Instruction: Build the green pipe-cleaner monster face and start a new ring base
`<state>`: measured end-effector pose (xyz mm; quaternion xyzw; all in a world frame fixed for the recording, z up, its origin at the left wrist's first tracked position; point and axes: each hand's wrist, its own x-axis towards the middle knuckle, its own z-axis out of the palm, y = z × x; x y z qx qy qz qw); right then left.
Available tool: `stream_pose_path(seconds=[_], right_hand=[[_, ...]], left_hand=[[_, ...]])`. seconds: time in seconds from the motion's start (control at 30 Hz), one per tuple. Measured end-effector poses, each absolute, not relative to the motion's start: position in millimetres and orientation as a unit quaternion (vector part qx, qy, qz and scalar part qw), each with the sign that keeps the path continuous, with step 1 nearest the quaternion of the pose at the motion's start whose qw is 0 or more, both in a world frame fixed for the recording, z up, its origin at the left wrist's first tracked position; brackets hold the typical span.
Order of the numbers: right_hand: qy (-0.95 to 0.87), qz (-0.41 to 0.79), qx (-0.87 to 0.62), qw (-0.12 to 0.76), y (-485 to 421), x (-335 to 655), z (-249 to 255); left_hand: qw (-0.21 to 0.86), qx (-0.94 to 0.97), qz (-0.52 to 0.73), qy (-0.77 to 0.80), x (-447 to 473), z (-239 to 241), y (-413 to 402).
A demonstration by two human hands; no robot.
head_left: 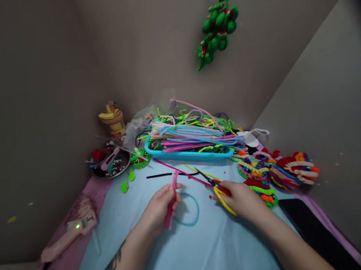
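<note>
A bunch of short pink pipe cleaners (169,218) is gripped in my left hand (163,201), its upper ends poking out above the fingers. My right hand (238,195) holds scissors (223,197) with yellow handles, the dark blades pointing up and left. Beneath the blades, a long dark pink pipe cleaner (189,175) runs slantwise over the light blue cloth. A black pipe cleaner (162,175) and a yellow one (208,173) lie beside it. Just right of my left hand, a light blue pipe cleaner ring (197,210) lies flat.
A blue tray (189,154) heaped with pipe cleaners stands at the back. Left are a metal bowl (124,169) of small parts and a pink glue gun (71,236). Colourful pipe cleaner figures (277,172) and a black phone (312,224) lie right. A green ornament (219,25) hangs above.
</note>
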<state>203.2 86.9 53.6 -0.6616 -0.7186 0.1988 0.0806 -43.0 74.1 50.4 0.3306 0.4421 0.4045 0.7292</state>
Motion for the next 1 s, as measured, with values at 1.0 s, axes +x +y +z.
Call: stream_pose_path(seconds=[1.0], right_hand=[[-0.564, 0.355, -0.515, 0.539, 20.3, 252.9, 37.8]], left_hand=[[0.786, 0.217, 0.433, 0.385, -31.3, 48.7, 82.6]])
